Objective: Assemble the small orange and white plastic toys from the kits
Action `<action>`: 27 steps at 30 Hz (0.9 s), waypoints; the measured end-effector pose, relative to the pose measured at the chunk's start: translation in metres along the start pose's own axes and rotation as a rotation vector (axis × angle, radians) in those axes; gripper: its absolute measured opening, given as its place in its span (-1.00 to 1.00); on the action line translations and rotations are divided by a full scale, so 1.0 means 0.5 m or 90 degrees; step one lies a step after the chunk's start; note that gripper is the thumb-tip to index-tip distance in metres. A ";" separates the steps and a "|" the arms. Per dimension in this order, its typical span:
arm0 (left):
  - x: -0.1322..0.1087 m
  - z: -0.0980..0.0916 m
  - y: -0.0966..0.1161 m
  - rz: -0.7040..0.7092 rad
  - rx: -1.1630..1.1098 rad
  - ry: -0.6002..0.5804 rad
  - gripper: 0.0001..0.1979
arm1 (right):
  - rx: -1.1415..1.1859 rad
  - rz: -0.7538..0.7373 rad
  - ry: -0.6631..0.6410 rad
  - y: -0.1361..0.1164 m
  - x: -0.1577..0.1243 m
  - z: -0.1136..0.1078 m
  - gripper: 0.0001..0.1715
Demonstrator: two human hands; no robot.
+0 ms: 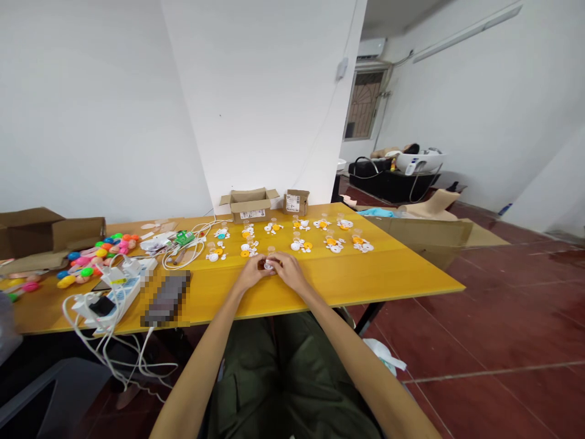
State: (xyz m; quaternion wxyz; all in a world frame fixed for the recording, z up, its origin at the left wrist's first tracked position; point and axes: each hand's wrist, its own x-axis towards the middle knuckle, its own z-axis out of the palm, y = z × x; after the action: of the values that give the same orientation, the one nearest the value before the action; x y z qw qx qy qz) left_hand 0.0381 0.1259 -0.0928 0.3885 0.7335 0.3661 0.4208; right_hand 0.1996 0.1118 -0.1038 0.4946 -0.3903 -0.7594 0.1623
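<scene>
table (388, 268): in the head view, its near edge crosses beneath both forearms.
small white piece (269, 265): between the hands, over the table's front half.
left hand (252, 272): fingers curled close at the piece; cannot tell whether they grip it.
right hand (286, 266): thumb and fingertips seem to be pinching the piece.
clear cup (271, 249): just beyond the hands on the table; a forward nudge could knock it into the white and orange discs (296, 246) and mix parts.
near edge: a loose pinch could let the piece slip, roll and drop off.
phone (169, 297): at the table's front left; its hanging cord (147, 342), if snagged, could drag it off.
open room: bare table toward its right corner; leftward, phone and power strip (137, 286) crowd it.
</scene>
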 end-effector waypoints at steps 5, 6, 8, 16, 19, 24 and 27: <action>-0.001 0.002 0.007 0.003 -0.020 -0.005 -0.74 | -0.015 -0.008 0.008 0.001 -0.001 0.002 -0.81; -0.001 0.002 0.008 0.003 -0.023 -0.006 -0.74 | -0.020 -0.008 0.008 0.001 -0.002 0.002 -0.81; -0.001 0.003 0.008 0.003 -0.026 -0.006 -0.73 | -0.029 -0.009 0.005 0.003 -0.002 0.002 -0.81; 0.000 0.002 0.004 0.013 -0.019 -0.013 -0.69 | -0.047 -0.010 0.009 0.011 -0.003 0.004 -0.83; -0.001 0.001 0.004 0.012 -0.015 -0.015 -0.71 | -0.043 0.000 0.003 0.007 -0.003 0.003 -0.83; 0.000 -0.003 0.000 -0.007 -0.010 -0.002 -0.72 | 0.001 0.041 0.037 0.000 0.000 0.000 -0.82; 0.002 -0.009 -0.003 -0.020 -0.003 0.029 -0.70 | 0.070 0.079 0.070 0.008 0.005 -0.002 -0.79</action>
State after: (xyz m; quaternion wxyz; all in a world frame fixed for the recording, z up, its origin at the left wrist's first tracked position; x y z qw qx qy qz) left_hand 0.0338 0.1287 -0.0923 0.3884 0.7172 0.3849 0.4320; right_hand 0.2017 0.1161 -0.1045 0.5454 -0.4171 -0.6954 0.2123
